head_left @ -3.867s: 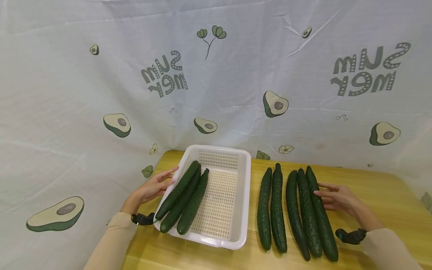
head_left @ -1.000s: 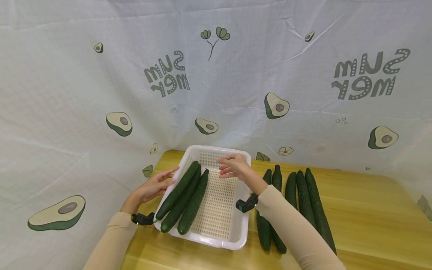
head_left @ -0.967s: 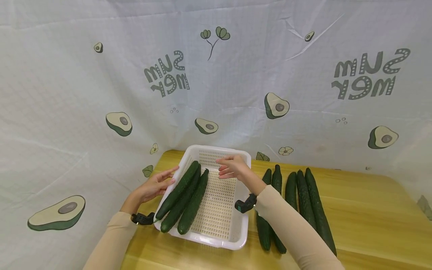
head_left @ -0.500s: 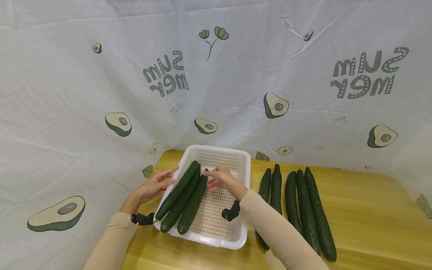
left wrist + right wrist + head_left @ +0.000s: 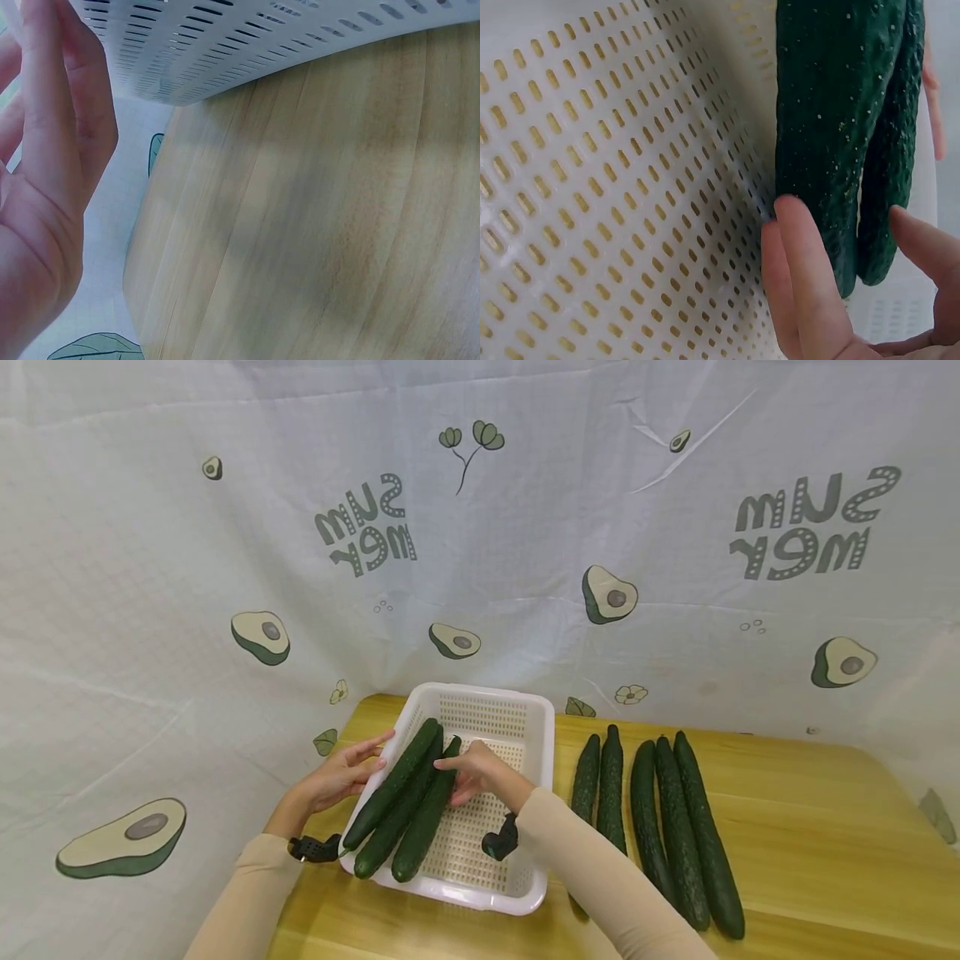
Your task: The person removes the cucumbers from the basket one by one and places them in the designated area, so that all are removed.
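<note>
**Right hand straddles a cucumber in a white basket**

Taking the head view as a clock with the far side at 12, the right hand (image 5: pixel 480 770) is inside the white basket (image 5: pixel 491 718), thumb and fingers parted around the far end of the rightmost cucumber (image 5: pixel 416 843). The right wrist view shows a fingertip at that cucumber's side and the thumb across from it; I cannot tell whether they press on it.

Two more cucumbers lie beside it: the middle cucumber (image 5: pixel 382 843) and the left cucumber (image 5: pixel 390 789). All three fill the basket's 9 o'clock side, far ends toward 1 and near ends toward 7 (the near ends rest up on the rim).

At the basket's 9 to 10 o'clock edge, the left hand (image 5: pixel 341 777) touches the rim with relaxed fingers, thumb apart from them.

At 3 o'clock, on the wooden table (image 5: pixel 810 835), lie a pair of cucumbers (image 5: pixel 612 777), partly hidden by the right sleeve (image 5: pixel 600 877), and, farther out, a trio of cucumbers (image 5: pixel 680 835), far ends toward 11. A printed curtain (image 5: pixel 510 527) hangs at 12.
</note>
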